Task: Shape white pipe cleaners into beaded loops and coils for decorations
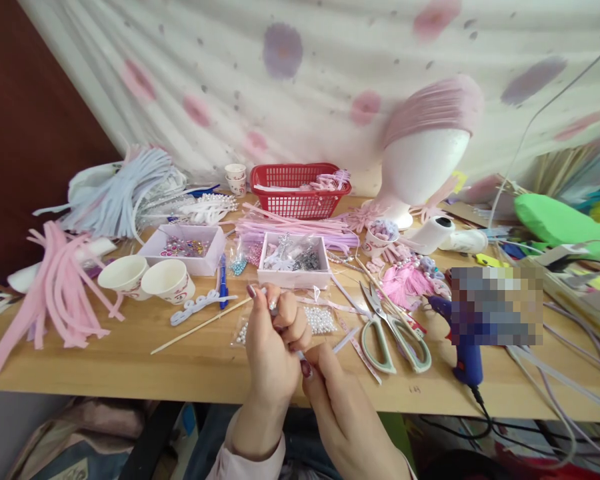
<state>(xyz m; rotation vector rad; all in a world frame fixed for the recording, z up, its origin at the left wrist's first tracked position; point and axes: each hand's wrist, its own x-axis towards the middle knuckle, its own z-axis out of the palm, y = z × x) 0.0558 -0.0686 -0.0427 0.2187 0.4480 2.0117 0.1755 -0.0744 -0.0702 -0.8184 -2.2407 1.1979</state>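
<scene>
Above the table's front edge, my left hand (275, 343) is closed, its fingers curled in toward the palm. Pinched shut just below it is my right hand (337, 400), thumb against forefinger and touching the heel of the left. A short bit of a thin pale strip (301, 355) shows between the two hands; the rest is hidden in the fingers. Behind the left hand lies a bag of white pearl beads (320, 320). A thin wooden stick (200, 325) on the table runs up to near the left thumb. Scissors (380, 320) lie open to the right.
Paper cups (169, 281), a blue pen (223, 283) and pink fuzzy strips (65, 293) are leftward. Behind stand white boxes (294, 277) of small parts, a red basket (300, 205) and a foam head (420, 160). A blue glue gun (467, 360) with cord lies right.
</scene>
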